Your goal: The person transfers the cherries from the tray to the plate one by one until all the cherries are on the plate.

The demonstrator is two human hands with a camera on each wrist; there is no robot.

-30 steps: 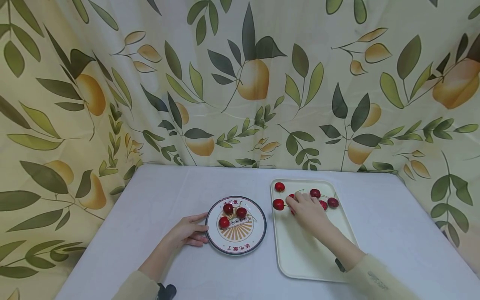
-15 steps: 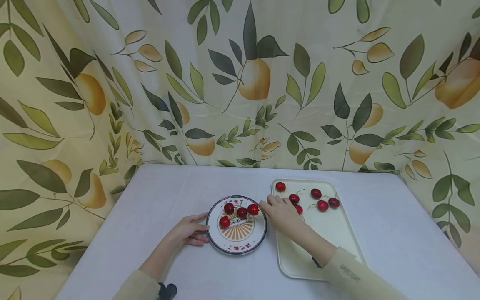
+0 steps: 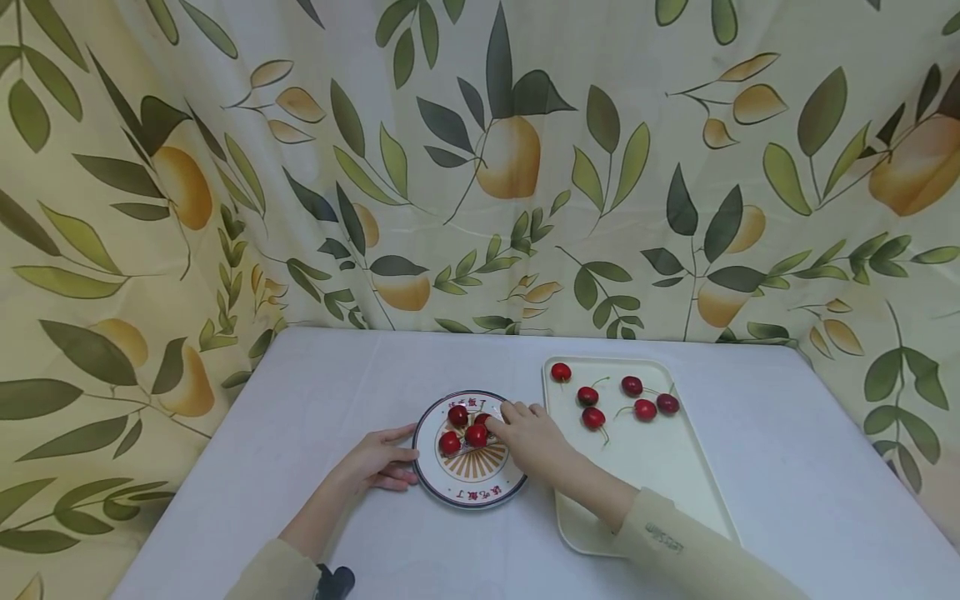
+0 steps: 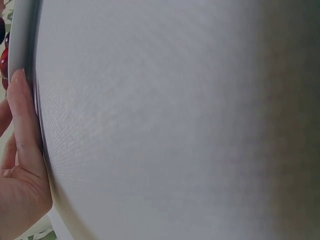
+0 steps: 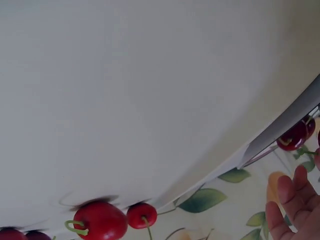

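the right hand (image 3: 534,437) holds a round, glossy, bright red cherry (image 3: 475,436).

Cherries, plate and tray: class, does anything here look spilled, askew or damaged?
Nothing stands out. Four cherries sit within the rim of the plate and six lie on the tray; none shows loose on the white table. I see no crack or split fruit.

Red Chinese characters (image 3: 482,496), including 饭, on the plate (image 3: 432,472), unreadable lettering (image 3: 664,538) on the right sleeve (image 3: 705,553)
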